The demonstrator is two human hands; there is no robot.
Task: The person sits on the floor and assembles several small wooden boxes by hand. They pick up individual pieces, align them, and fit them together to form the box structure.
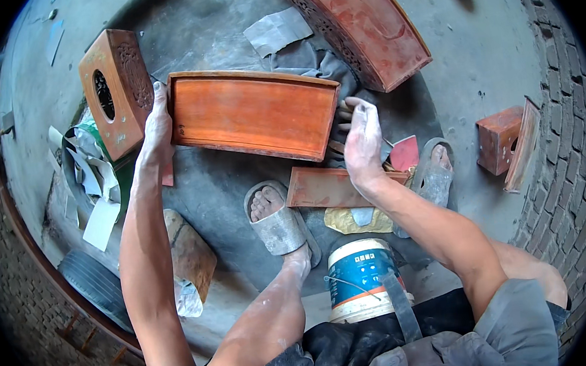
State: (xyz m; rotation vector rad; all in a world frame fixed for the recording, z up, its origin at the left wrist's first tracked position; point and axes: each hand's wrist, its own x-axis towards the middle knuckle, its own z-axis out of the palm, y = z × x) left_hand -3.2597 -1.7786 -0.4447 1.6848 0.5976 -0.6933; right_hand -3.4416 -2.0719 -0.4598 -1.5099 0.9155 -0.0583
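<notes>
A long orange-brown wooden box (pixel 253 114), with a smooth varnished panel facing up, lies crosswise between my hands. My left hand (pixel 158 128) grips its left end, the thumb along the edge. At the opposite end is my right hand (pixel 363 139), thumb raised and fingers curled in toward the box's side; its fingertips are partly hidden. Pale dust coats both hands. Below the right hand lies a narrow reddish-brown wooden board (pixel 328 188), and by its wrist is a piece of red sandpaper (pixel 404 153).
A larger dusty carved wooden piece (pixel 370 32) lies at the far right. Left stands a carved wooden box with an oval opening (pixel 110 94), beside a bin of scraps (pixel 92 171). A blue-and-white bucket (pixel 363 281) stands between my legs. A small wooden box (pixel 499 140) sits right.
</notes>
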